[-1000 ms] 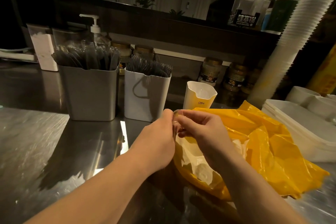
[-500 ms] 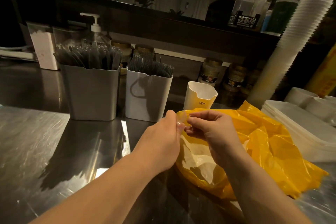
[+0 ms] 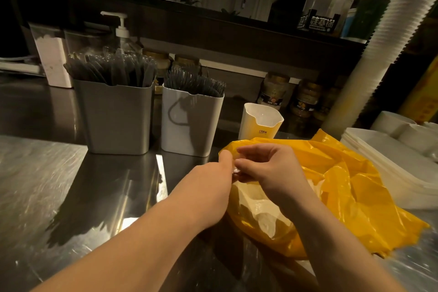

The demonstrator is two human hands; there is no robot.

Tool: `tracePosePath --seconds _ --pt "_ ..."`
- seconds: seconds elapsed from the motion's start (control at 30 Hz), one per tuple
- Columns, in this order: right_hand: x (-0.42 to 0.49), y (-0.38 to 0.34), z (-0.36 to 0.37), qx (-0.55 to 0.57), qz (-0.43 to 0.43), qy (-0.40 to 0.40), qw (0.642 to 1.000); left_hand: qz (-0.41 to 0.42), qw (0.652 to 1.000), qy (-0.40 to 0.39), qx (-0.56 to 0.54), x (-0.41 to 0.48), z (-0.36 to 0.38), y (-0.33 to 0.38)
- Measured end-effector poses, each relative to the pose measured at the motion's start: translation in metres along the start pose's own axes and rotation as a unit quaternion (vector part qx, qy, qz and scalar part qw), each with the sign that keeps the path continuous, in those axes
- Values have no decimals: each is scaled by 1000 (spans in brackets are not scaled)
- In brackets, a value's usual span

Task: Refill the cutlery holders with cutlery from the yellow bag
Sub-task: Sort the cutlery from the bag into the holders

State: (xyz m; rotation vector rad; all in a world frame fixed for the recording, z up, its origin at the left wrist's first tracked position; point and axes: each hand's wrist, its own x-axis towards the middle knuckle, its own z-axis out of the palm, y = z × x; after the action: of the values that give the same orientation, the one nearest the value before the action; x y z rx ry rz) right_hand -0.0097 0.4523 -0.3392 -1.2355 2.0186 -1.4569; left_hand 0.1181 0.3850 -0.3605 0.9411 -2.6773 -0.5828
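A crumpled yellow bag [image 3: 343, 187] lies on the steel counter at the right, with a clear inner plastic bag [image 3: 260, 211] showing at its mouth. My left hand [image 3: 211, 185] and my right hand [image 3: 267, 168] meet at that mouth, and both pinch a twisted bit of the clear plastic between fingertips. What is inside the bag is hidden. Behind stand a grey cutlery holder [image 3: 116, 118] full of dark plastic cutlery and a white cutlery holder [image 3: 192, 123] packed with dark forks.
A small white and yellow cup [image 3: 260, 125] stands just behind the bag. White trays [image 3: 391, 161] are stacked at the right, with a tall leaning stack of white cups [image 3: 379, 54] above. Jars and a pump bottle [image 3: 122, 31] line the back wall.
Both hands have kept working the clear plastic at the bag's mouth, with only small finger shifts. The view has drifted slightly.
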Motion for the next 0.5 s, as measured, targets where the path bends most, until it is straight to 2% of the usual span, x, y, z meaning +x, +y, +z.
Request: tracePosePath --seconds 0.2,0.33,0.43,0.5 --pt "3 1 -7 88 -19 41 995 2 989 103 -106 4 4 -1" --pt "1 1 -3 66 -49 13 997 -3 989 82 -127 6 7 -3" --pt "4 -8 -14 117 -31 9 993 2 984 85 -154 7 6 -4" --pt "21 -20 -39 131 -47 47 989 -6 979 101 -178 9 6 -5"
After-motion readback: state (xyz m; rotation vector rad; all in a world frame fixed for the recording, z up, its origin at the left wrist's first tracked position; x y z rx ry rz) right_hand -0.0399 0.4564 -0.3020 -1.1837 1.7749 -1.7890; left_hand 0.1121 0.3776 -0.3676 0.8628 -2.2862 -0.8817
